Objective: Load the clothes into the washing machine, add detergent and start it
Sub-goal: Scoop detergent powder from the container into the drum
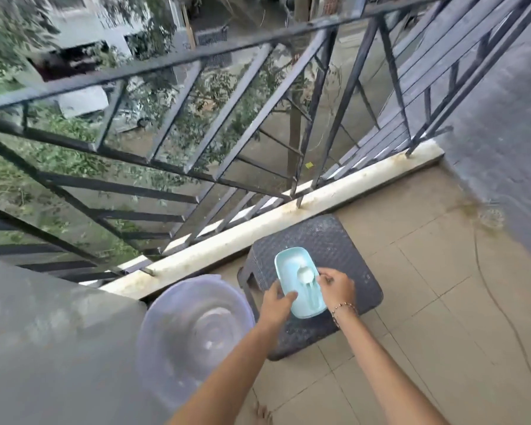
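Note:
A light blue rectangular tub point(290, 266) of white powder sits on a dark woven plastic stool point(334, 240). A pale spoon point(305, 276) lies inside the tub. My left hand point(276, 302) grips the tub's near left edge. My right hand point(336, 286) is at the tub's right rim, fingers curled close to the spoon's handle. A grey blurred surface point(43, 332) fills the lower left; I cannot tell if it is the washing machine. No clothes are in view.
A clear purple-tinted plastic basin point(193, 326) stands on the floor left of the stool. A black metal railing point(196, 133) on a white kerb point(258, 222) bounds the balcony. Beige tiled floor point(426, 302) spreads right, up to a grey wall point(503, 118).

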`<state>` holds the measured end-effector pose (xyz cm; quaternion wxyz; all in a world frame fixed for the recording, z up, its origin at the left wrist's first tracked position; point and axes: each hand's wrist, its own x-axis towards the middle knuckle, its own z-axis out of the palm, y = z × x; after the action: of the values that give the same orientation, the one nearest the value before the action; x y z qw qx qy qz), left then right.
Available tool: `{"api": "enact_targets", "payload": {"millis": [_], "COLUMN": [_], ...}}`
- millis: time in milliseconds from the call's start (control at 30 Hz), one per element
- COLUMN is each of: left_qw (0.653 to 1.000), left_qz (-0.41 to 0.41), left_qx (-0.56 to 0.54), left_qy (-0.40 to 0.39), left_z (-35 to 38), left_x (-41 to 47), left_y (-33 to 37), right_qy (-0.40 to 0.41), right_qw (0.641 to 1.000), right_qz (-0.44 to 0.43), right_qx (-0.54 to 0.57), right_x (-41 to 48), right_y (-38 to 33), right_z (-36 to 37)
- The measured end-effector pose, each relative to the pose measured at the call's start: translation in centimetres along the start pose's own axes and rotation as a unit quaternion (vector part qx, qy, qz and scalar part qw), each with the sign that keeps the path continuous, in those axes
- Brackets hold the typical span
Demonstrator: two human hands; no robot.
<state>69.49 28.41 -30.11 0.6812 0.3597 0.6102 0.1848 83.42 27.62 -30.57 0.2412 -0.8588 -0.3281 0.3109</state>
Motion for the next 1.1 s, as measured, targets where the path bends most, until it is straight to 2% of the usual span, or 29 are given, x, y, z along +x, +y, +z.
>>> {"api": "enact_targets", "payload": {"millis": [167, 367, 500, 667, 867, 967, 1100], "left_qw": [0.999, 0.999, 0.999, 0.997, 0.990, 0.983, 0.960], "left_qz": [-0.013, -0.027, -0.034, -0.024, 0.031, 0.095, 0.202], "left_qx": [-0.029, -0.011, -0.006, -0.023, -0.096, -0.106, -0.109], "left_qy": [-0.028, -0.031, 0.012, 0.064, 0.101, 0.117, 0.161], "left_z": [0.4, 0.2, -1.5, -5.0, -10.8, -15.2, -23.4], "left_x": [2.0, 2.4, 0.8, -2.9, -11.4, -17.1, -25.1], "left_y": [-1.2, -0.9, 0.2, 2.8, 7.2, 8.4, 8.7], "right_qy": [0.007, 0.009, 0.017, 0.015, 0.028, 0.033, -0.005], "right_qw": [1.000, 0.999, 1.000, 0.999, 0.989, 0.976, 0.952], "right_qz": [0.000, 0.009, 0.020, -0.029, -0.129, -0.191, -0.268], "right_qx": [-0.024, -0.034, -0.003, -0.003, 0.063, 0.096, 0.148], "right_x": [1.9, 2.0, 1.0, -2.1, -10.7, -16.7, -26.2], "right_y": [1.4, 1.5, -0.1, -4.5, -13.0, -17.7, -24.8], "right_z": [2.5, 3.2, 2.1, 0.6, 0.2, 1.1, 4.3]}}
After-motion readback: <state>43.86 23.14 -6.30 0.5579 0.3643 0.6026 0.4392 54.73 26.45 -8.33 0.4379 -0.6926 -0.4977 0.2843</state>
